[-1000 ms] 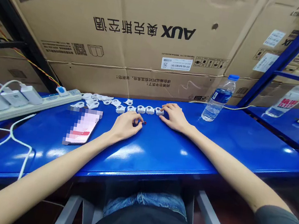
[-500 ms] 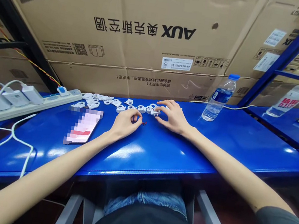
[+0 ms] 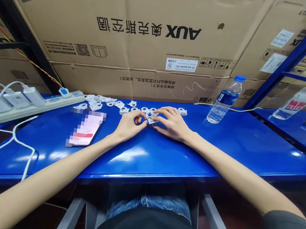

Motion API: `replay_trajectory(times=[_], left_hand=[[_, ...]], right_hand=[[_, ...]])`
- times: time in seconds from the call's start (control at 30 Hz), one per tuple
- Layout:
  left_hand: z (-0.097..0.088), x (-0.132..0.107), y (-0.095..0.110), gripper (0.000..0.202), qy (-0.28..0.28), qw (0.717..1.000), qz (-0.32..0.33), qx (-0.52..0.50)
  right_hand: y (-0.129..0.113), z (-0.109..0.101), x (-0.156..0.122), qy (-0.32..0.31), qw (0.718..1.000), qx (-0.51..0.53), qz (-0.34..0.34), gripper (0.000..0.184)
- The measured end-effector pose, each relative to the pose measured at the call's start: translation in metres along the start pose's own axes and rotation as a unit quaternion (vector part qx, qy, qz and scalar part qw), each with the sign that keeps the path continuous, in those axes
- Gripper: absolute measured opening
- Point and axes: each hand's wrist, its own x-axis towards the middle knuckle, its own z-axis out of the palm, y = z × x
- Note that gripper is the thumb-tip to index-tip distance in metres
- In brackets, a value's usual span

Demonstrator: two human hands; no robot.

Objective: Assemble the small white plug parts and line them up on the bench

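My left hand [image 3: 130, 126] is closed in a pinch at the middle of the blue table [image 3: 140, 159]. In the earlier view a tiny red-and-black piece shows at its fingertips; now it is mostly hidden there. My right hand [image 3: 172, 123] grips a white plastic piece [image 3: 150, 119] between thumb and fingers, its thin pins pointing down. The piece lies right against my left fingertips; whether they touch it I cannot tell. Behind and left of my hands lie several similar white ring-shaped pieces [image 3: 119, 104], and another white piece [image 3: 182, 111] lies beyond my right hand.
A phone [image 3: 86, 129] lies left of my hands. Farther left are a power strip [image 3: 38, 108] with white chargers and a loose white cable [image 3: 12, 138]. A water bottle [image 3: 225, 100] stands at the back right. Large cardboard boxes [image 3: 149, 63] form a wall behind the table.
My right hand has brought the white plastic piece left and slightly nearer, up to my left fingertips. My left hand has hardly moved. A white piece beyond my right hand has come into view.
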Motion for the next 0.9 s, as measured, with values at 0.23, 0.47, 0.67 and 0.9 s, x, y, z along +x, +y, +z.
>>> replay_trajectory(times=[0.23,0.47,0.67,0.9], left_hand=[[0.0006,0.0,0.0015,0.006,-0.001,1.0,0.006,0.003],[0.0009,-0.0002,0.0003,0.007,-0.003,1.0,0.01,0.003],[0.0003,-0.0002,0.0004,0.007,0.002,1.0,0.008,0.006],[-0.0002,-0.0004,0.0008,0.007,0.004,1.0,0.017,-0.005]], right_hand=[[-0.002,0.0026,0.0014,-0.002,1.0,0.0,-0.007,0.024],[-0.0023,0.0021,0.0017,0.003,1.0,-0.01,-0.015,0.024],[0.0001,0.0038,0.0007,0.017,0.999,-0.035,-0.038,0.026],[-0.0004,0.0037,0.0013,-0.008,1.0,-0.023,-0.013,0.024]])
